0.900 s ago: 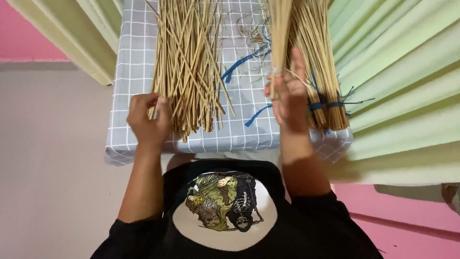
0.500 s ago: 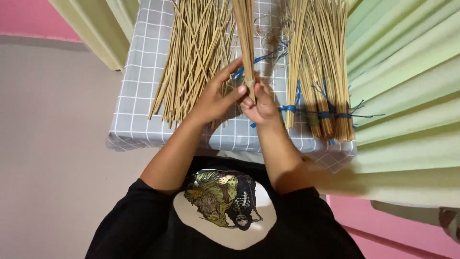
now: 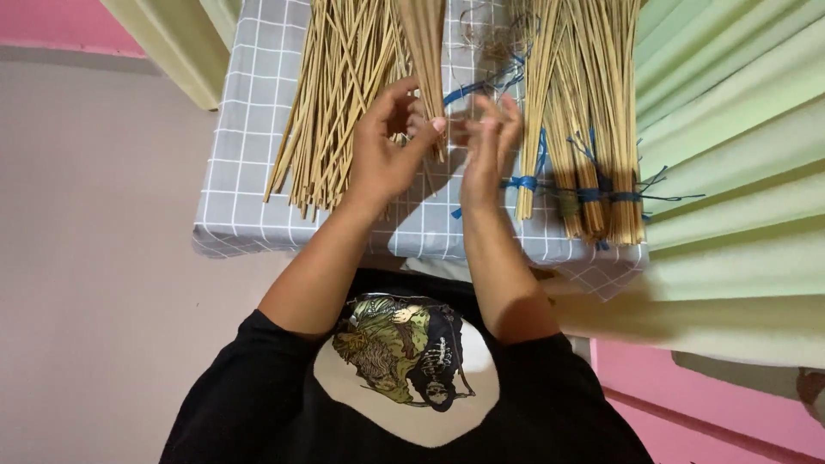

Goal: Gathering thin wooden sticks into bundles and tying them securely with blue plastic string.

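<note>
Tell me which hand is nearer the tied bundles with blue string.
Right. The right hand is raised just beside the tied bundles, close to the nearest one. The left hand is farther off, with its grip on a small stick bunch by the loose pile.

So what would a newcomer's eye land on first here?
Two hands meet mid-frame: the left hand grips a small stick bundle, and the right hand is open beside it. A loose stick pile lies left on the checked grey cloth, with blue-tied bundles at right.

loose sticks point(image 3: 339, 94) left, tied bundles point(image 3: 593, 129) right
</note>
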